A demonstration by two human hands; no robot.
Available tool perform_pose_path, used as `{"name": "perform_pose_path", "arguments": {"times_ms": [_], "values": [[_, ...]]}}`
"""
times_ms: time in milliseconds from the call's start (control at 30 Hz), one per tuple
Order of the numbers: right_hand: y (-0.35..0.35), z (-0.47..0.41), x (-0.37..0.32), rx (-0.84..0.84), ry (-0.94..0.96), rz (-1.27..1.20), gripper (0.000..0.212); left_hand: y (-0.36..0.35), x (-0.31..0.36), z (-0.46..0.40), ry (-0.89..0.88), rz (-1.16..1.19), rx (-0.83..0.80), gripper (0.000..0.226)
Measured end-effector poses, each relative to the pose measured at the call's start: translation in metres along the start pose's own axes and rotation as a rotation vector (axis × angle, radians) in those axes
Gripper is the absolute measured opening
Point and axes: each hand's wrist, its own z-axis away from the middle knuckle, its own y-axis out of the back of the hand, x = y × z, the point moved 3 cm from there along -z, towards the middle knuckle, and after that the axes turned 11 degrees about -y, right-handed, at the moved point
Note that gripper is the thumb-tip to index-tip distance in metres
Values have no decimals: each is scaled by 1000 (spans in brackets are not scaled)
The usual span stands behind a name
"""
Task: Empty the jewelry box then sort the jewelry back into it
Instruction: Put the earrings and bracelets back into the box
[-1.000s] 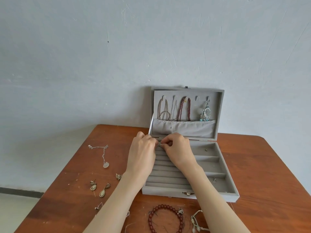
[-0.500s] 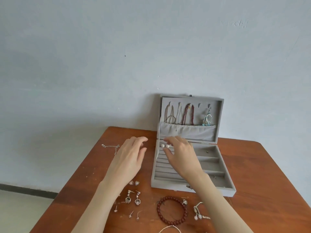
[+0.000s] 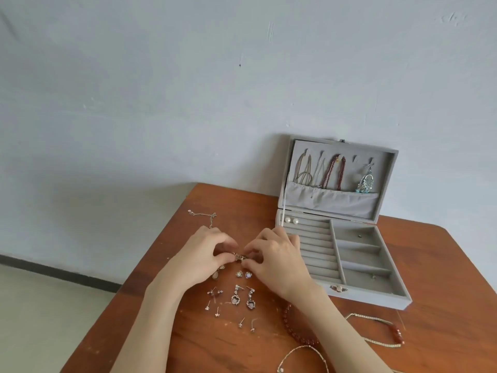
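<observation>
Head view, nearest first: a dark red bead bracelet [image 3: 295,329] is half covered by the right forearm, and a pale chain [image 3: 301,354] runs off the bottom edge. Past them, the left hand [image 3: 200,254] and right hand [image 3: 274,258] pinch one small gold-toned earring [image 3: 240,256] together over the brown wooden table [image 3: 443,265]; its shape is unclear. A slip could scatter the loose studs [image 3: 215,305] beneath. Farther off, the open grey velvet jewelry box [image 3: 338,238] holds two pearl studs [image 3: 291,220].

Two bare forearms, no sleeves in view; left hand [image 3: 200,258] and right hand [image 3: 278,261] without rings, short nails.
</observation>
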Motion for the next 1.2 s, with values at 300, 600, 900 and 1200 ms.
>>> {"name": "perform_pose_path", "arguments": {"times_ms": [300, 600, 900, 1200], "values": [[-2, -2, -2, 9, 3, -18, 15, -2, 13, -2, -44, -63, 29, 9], [-2, -5, 3, 86, -67, -224, 8, 0, 12, -3, -53, -71, 245, 9], [11, -8, 15, 187, -209, -616, 15, -6, 24, -10, -248, -83, 438, 13], [52, -12, 84, 181, -494, -1017, 17, -15, 64, -18, -272, -2, 432, 10]]}}
